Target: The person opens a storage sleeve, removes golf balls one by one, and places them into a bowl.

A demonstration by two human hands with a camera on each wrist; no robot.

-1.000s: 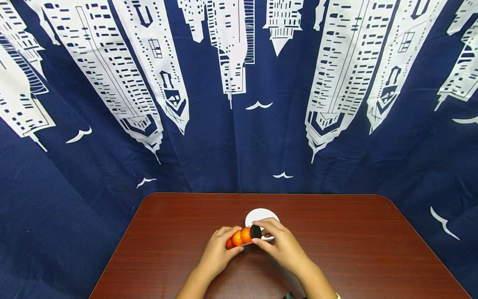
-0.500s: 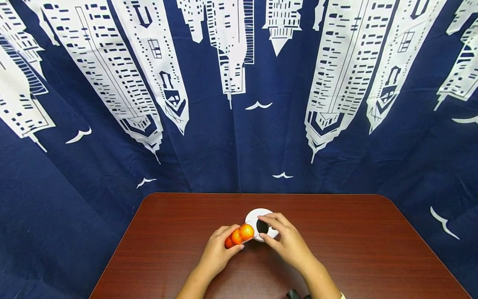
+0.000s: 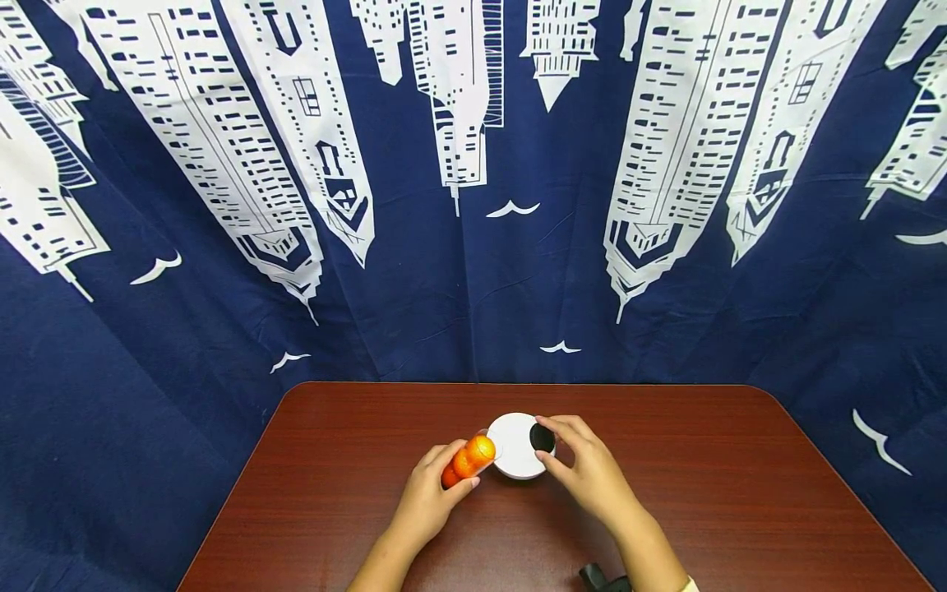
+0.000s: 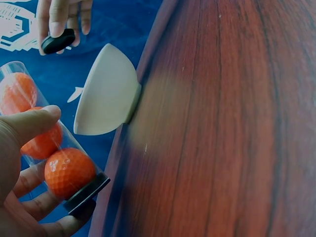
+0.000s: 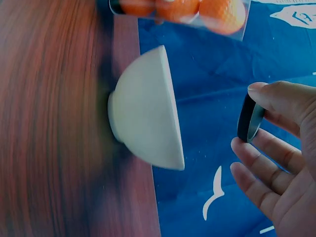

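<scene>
My left hand (image 3: 429, 501) grips a clear plastic tube (image 3: 468, 463) holding three orange golf balls (image 4: 70, 173), their dimples visible in the left wrist view. The tube slants, its uncapped upper end towards the bowl and a black cap (image 4: 88, 193) on its lower end. Between thumb and fingers, my right hand (image 3: 589, 467) pinches a round black lid (image 5: 248, 118), apart from the tube. A white bowl (image 3: 510, 452) stands on the table between the hands, and the lid overlaps its right rim in the head view.
The brown wooden table (image 3: 355, 427) has rounded far corners. Behind it hangs a dark blue cloth (image 3: 414, 312) printed with white buildings and birds. A black object (image 3: 602, 579) shows beside the right forearm at the bottom edge.
The right hand has pulled the black lid off the tube and carried it rightward. The left hand has tilted the tube's uncapped end upward and shifted slightly left, away from the bowl.
</scene>
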